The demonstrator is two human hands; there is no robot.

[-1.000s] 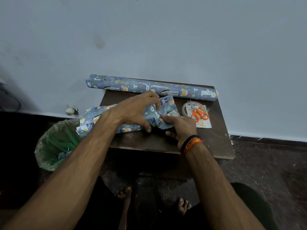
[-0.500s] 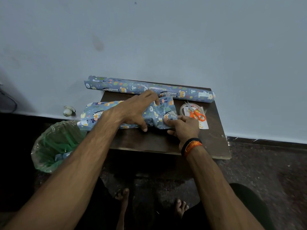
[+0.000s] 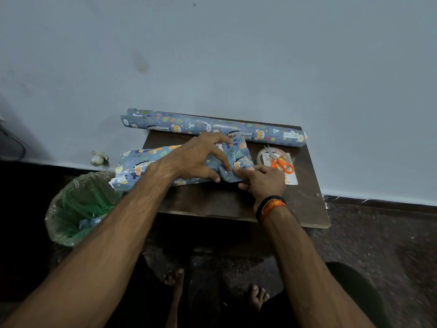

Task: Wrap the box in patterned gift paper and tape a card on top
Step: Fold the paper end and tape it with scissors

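A box wrapped in blue animal-patterned gift paper [image 3: 139,164] lies across the small dark wooden table [image 3: 212,202], its left end hanging past the table edge. My left hand [image 3: 198,159] presses on top of the box with spread fingers, holding the paper down near its right end. At that right end my right hand [image 3: 260,181] pinches the loose paper flap between thumb and fingers. A white card [image 3: 292,179] lies to the right, partly under the scissors and tape. The box itself is hidden by paper.
A roll of the same gift paper [image 3: 212,126] lies along the wall at the table's back. Orange-handled scissors [image 3: 280,162] rest on a clear tape roll [image 3: 262,157]. A green-lined bin [image 3: 80,207] stands left of the table. My bare feet [image 3: 257,297] are below.
My right hand has shifted slightly along the end flap, folding the paper inward. My left hand stays pressed on the box.
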